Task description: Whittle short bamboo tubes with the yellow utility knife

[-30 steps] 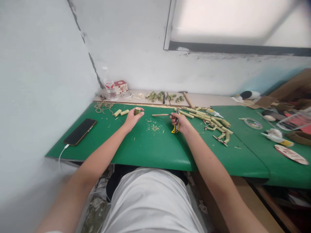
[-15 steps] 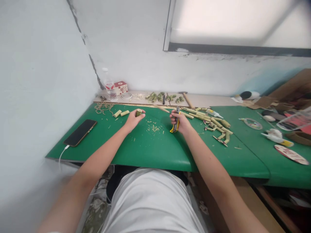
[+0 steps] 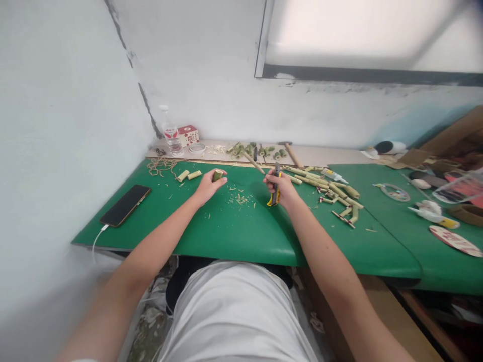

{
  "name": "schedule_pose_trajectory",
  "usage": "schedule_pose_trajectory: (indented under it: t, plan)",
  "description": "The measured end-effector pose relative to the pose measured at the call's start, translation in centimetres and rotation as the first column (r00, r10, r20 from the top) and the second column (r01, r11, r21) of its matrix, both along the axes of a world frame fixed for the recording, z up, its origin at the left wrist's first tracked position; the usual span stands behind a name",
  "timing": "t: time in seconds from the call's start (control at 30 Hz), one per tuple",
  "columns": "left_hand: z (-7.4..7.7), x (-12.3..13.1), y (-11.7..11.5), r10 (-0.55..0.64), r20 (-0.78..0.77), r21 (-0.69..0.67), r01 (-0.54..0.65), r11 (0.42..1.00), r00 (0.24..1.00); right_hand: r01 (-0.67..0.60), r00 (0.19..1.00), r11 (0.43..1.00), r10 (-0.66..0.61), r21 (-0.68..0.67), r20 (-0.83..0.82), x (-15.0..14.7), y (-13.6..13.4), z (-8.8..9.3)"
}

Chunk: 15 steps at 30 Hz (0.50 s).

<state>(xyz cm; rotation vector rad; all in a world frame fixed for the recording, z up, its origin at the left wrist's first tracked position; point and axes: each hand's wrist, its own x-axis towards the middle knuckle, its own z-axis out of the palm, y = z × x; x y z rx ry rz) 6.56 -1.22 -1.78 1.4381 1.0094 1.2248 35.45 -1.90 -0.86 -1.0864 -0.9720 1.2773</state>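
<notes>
Two bare hands in the head view, both loaded, well apart over the smooth green tabletop. Left hand: thumb and fingers clamped round a short green bamboo tube with a pale cut end. Right hand: fingers wrapped on a yellow-and-grey utility cutter, plus a slim tan wooden rod with a dark end sticking out past the fingertips.

My read: hand-tool work on bamboo. To do it well, sort the right hand first; two tools in one fist means poor control of either. Can't tell if the cutter blade is out, so treat it as live and aim it away from the left fingers. Grip the tube low, fingertips behind the cut end. Light short strokes should beat one hard push; bamboo probably splits along the grain.

Position: tube sits inside the left hand, end up, slightly tilted, top showing between thumb and fingers. Clear of both tools. Rod slants from the right fingertips up and left, toward the back of the tabletop. Loose pale shavings lie between the hands. Two pale bamboo cylinders lie just left of the left hand; longer greenish bamboo sticks are piled beyond and right of the right hand.
</notes>
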Motion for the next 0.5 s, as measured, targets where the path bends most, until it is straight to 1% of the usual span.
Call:
schedule_pose_trajectory:
  t: [0.07, 0.1, 0.23, 0.27, 0.4, 0.5]
  plan:
    - [0.05, 0.00, -0.02, -0.006, 0.001, -0.005, 0.006, 1.000, 1.000, 0.057, 0.996, 0.998, -0.054, -0.038, 0.074, 0.00, 0.05, -0.04]
    - [0.08, 0.00, -0.04, -0.010, 0.001, -0.008, 0.010, 1.000, 1.000, 0.066, 0.995, 0.997, -0.062, -0.042, 0.082, 0.02, 0.06, -0.05]
    - [0.17, 0.00, -0.11, -0.019, 0.015, -0.019, 0.020, 1.000, 1.000, 0.005, 0.999, 1.000, -0.005, 0.020, -0.034, 0.21, 0.10, -0.05]
    - [0.17, 0.01, -0.12, -0.024, 0.021, -0.023, 0.024, 0.999, 1.000, 0.018, 1.000, 1.000, -0.017, 0.020, -0.025, 0.24, 0.13, -0.08]
    - [0.13, 0.01, -0.12, -0.059, 0.055, -0.049, 0.062, 0.997, 0.997, 0.106, 0.990, 0.994, -0.103, -0.029, 0.097, 0.17, 0.25, -0.25]
    - [0.08, 0.05, -0.08, -0.099, 0.085, -0.072, 0.105, 0.992, 0.991, 0.094, 0.991, 0.996, -0.093, -0.010, 0.093, 0.01, 0.18, -0.24]
